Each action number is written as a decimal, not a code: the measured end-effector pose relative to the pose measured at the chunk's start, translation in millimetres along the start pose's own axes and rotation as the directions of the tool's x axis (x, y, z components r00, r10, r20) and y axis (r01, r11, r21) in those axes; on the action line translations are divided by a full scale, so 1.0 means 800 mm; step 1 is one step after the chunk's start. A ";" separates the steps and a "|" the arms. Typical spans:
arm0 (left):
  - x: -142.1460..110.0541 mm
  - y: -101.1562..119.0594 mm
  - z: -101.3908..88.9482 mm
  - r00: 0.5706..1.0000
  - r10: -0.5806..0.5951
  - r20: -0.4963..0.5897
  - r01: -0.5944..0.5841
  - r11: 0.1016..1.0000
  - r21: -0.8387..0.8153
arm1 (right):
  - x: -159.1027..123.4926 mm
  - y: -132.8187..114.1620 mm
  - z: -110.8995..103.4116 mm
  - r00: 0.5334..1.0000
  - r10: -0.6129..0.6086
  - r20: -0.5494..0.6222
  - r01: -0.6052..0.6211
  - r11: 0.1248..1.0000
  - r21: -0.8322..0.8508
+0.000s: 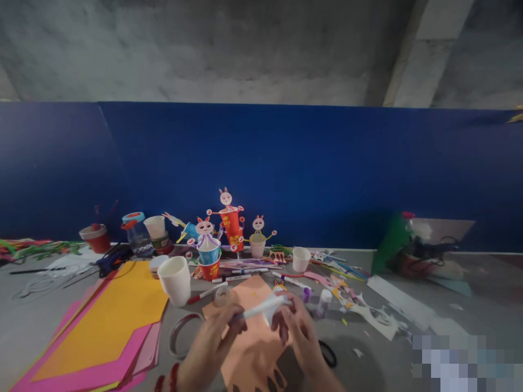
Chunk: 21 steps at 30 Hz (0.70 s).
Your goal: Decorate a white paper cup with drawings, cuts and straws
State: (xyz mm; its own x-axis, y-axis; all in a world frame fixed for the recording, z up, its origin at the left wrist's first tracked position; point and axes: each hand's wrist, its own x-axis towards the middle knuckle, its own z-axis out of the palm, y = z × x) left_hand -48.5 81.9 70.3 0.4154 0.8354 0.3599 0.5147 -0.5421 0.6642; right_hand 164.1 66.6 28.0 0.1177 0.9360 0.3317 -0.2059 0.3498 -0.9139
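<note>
A white marker [263, 307], blurred by motion, is held level between my two hands. My left hand [218, 337], with red beads at the wrist, pinches its left end. The fingers of my right hand [296, 326] close around the other end, where a small white piece [268, 317], perhaps paper, also shows. Below them lies a sheet of peach paper [249, 354] with cut-outs along its near edge. A black loop [328, 354], like a scissor handle, shows beside my right wrist. Left of my left hand lies a tape roll [174, 337].
Bunny-faced paper-cup figures [231, 223] stand at the back. A white cup [175, 280] and stacked coloured paper [102, 321] are at left. Several markers [245, 271], a glue stick [324, 302] and paper scraps [378, 318] lie around. A blue partition [261, 163] rises behind.
</note>
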 end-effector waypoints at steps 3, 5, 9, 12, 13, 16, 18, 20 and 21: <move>-0.003 -0.035 -0.027 0.989 -0.029 -0.147 0.054 0.984 0.169 | 0.016 0.000 -0.015 0.976 -0.079 -0.205 0.058 0.993 -0.103; -0.003 -0.054 -0.044 0.982 0.037 -0.185 0.020 0.955 0.297 | 0.025 0.004 -0.028 0.963 -0.097 -0.251 0.044 0.977 -0.207; 0.002 -0.071 -0.063 0.987 0.039 -0.157 0.040 0.881 0.471 | 0.032 0.016 -0.049 0.971 -0.146 -0.189 0.019 0.838 -0.546; 0.010 -0.073 -0.061 0.993 -0.024 -0.113 0.081 0.836 0.542 | 0.032 0.018 -0.055 0.976 -0.154 -0.153 0.008 0.730 -0.684; 0.013 -0.074 -0.059 0.993 -0.037 -0.113 0.095 0.822 0.561 | 0.032 0.018 -0.056 0.977 -0.152 -0.149 0.004 0.714 -0.700; 0.021 -0.077 -0.052 0.991 -0.039 -0.131 0.111 0.786 0.609 | 0.032 0.014 -0.056 0.981 -0.147 -0.125 0.015 0.704 -0.710; 0.024 -0.078 -0.051 0.989 -0.030 -0.147 0.118 0.758 0.641 | 0.033 0.010 -0.053 0.986 -0.140 -0.086 0.041 0.717 -0.696; 0.023 -0.077 -0.054 0.985 -0.044 -0.169 0.149 0.718 0.680 | 0.033 0.006 -0.050 0.990 -0.134 -0.046 0.068 0.733 -0.677; 0.021 -0.075 -0.056 0.982 -0.059 -0.182 0.171 0.696 0.697 | 0.033 0.004 -0.048 0.991 -0.132 -0.029 0.080 0.741 -0.666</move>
State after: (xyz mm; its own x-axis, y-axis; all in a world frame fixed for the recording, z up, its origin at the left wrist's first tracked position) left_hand -106.0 132.8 65.5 0.2408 0.8685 0.4333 0.9523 -0.2976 0.0672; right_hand 204.0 91.0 24.4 0.1716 0.8801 0.4427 0.5041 0.3076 -0.8070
